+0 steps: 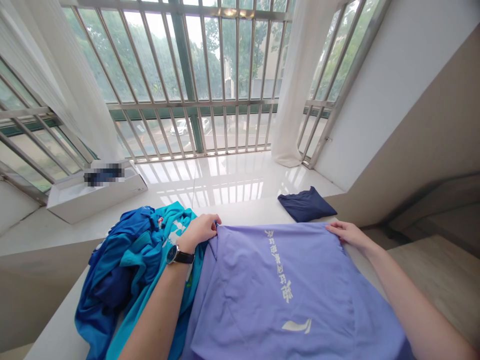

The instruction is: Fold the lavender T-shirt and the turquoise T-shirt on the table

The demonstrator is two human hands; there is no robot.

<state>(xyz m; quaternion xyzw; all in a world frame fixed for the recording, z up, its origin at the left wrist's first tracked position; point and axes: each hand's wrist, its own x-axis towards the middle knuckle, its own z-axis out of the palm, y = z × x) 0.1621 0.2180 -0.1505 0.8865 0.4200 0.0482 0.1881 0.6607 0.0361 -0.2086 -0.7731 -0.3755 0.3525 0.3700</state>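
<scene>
A lavender T-shirt with white printed characters and a white logo lies spread out in front of me. My left hand, with a black-strapped watch on its wrist, pinches the shirt's far left corner. At the far right corner, my right hand grips the fabric between thumb and fingers. The far edge is stretched straight between both hands. Left of the shirt is a crumpled heap of blue and teal clothes, partly behind my left forearm. A folded navy garment rests just beyond the shirt's far edge.
A white open box with a pixelated item in it stands on the glossy white sill at the left. Metal window bars rise behind the sill, with white curtains hanging there. A wall slants along the right.
</scene>
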